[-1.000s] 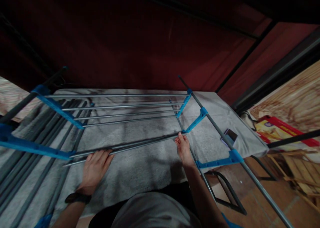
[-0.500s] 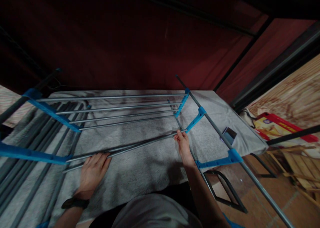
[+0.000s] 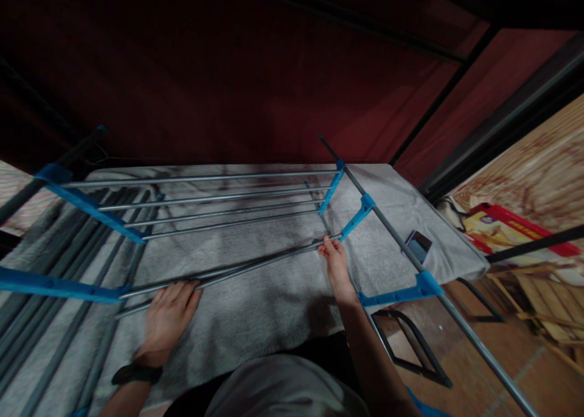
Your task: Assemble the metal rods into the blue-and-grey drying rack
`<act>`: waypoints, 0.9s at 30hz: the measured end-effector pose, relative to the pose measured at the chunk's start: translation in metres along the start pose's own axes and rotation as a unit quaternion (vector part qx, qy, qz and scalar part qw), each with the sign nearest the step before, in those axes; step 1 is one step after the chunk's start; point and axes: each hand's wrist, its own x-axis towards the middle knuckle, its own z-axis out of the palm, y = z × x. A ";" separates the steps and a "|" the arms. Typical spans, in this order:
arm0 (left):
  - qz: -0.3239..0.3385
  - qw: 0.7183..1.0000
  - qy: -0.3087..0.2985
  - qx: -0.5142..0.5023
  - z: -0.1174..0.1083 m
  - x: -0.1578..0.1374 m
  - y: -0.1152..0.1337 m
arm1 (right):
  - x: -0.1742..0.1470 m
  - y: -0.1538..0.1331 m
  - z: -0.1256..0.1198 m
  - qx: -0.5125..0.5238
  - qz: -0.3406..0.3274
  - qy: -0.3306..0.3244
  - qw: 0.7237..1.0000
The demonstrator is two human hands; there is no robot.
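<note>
My left hand point(image 3: 170, 313), with a dark band at its wrist, curls its fingers over a thin grey metal tube point(image 3: 262, 262) near the tube's left end. Another rack tube runs almost alongside, so the two look crossed. At the far end, my right hand point(image 3: 335, 262) pinches the tube close to a blue plastic bracket point(image 3: 357, 218); whether the tip sits in the bracket is hidden by my fingers. The rack frame has more crossbars point(image 3: 219, 196) between blue brackets, and a left front bracket point(image 3: 59, 286) lies beside my left hand.
A grey fleece cloth point(image 3: 255, 319) covers the surface below. Several loose grey tubes point(image 3: 59, 259) lie at left. A phone point(image 3: 417, 246) lies at right, behind a long side pole point(image 3: 396, 231). Farther right are a red-yellow box point(image 3: 506, 228) and a wooden slatted piece point(image 3: 547, 298).
Both hands keep their hold on the tube, almost still. The view has shifted very slightly.
</note>
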 end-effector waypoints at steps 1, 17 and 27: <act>0.006 1.000 0.000 0.004 -0.001 0.000 0.000 | 0.000 0.001 0.000 0.010 -0.003 0.008 1.000; 0.016 1.000 0.016 0.020 -0.002 0.000 0.001 | -0.004 0.017 -0.010 0.035 0.056 0.015 0.998; 0.046 0.998 0.036 0.029 0.001 0.001 -0.002 | -0.005 0.023 -0.014 0.029 0.062 0.009 0.998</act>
